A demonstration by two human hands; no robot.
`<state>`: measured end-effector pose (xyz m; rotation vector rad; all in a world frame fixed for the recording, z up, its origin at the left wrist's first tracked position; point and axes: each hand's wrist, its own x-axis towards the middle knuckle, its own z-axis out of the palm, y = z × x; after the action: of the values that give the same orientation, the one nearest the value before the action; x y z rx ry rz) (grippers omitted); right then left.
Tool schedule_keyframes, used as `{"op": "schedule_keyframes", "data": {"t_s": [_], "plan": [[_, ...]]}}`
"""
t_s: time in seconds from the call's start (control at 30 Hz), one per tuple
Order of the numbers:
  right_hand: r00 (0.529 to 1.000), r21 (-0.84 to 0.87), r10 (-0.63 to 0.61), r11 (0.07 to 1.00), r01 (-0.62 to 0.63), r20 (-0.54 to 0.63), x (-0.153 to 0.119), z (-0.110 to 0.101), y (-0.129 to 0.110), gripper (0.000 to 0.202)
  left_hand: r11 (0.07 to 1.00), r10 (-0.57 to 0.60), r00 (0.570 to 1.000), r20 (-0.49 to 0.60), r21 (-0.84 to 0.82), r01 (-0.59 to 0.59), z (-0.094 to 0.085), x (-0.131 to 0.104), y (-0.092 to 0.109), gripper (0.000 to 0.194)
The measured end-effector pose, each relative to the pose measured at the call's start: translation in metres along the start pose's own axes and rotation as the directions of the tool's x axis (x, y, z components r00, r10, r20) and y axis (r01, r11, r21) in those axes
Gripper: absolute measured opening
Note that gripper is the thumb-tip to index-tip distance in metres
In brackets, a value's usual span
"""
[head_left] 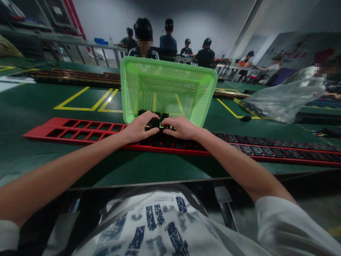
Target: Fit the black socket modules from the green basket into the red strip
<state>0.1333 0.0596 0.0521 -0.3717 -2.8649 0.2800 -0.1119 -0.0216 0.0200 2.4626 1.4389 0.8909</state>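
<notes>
My left hand (141, 127) and my right hand (183, 128) meet over the middle of a long red rack (87, 141) with two rows of square openings. Between the thumb and fingers of each hand are small black block-like parts (155, 123); their exact kind is too dark to make out. More black parts (252, 150) fill the openings on the rack's right side, while the openings at its left end hold nothing. Just behind my hands a green mesh basket (209, 92) stands tilted toward me, with some black parts near its lower front edge.
A clear plastic bag (285, 99) with dark contents lies at the right, by a small black piece (245, 118). Stacked long strips (77, 76) run behind the basket at left. Yellow tape marks the green table (101, 170). Several people sit beyond.
</notes>
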Motion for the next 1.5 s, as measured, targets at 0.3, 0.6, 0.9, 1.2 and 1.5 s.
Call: {"op": "schedule_keyframes", "data": {"t_s": [0.3,0.6,0.9,1.2,1.5], "plan": [[0.999,-0.025,0.034,0.999,-0.034,0.018,0.0,0.002,-0.001,0.022,0.999,-0.04,0.995,-0.086,0.014,0.042,-0.005,-0.001,-0.01,0.034],[1.0,-0.048,0.023,0.999,-0.022,0.015,0.002,0.003,0.001,0.017,0.987,-0.038,0.993,0.11,0.162,0.02,0.0,0.001,-0.009,0.039],[1.0,-0.041,-0.002,0.999,0.002,0.014,0.003,0.003,0.001,0.015,0.976,-0.036,0.986,0.165,0.218,-0.001,0.0,0.002,-0.007,0.035],[1.0,-0.067,-0.001,0.998,0.002,0.024,0.003,0.001,0.0,0.015,0.974,-0.036,0.985,0.167,0.226,-0.003,0.0,0.002,-0.004,0.037],[1.0,-0.063,-0.004,0.998,0.005,0.018,0.003,0.002,0.0,0.013,0.974,-0.015,0.985,0.174,0.224,-0.025,0.0,0.002,-0.006,0.043]]}}
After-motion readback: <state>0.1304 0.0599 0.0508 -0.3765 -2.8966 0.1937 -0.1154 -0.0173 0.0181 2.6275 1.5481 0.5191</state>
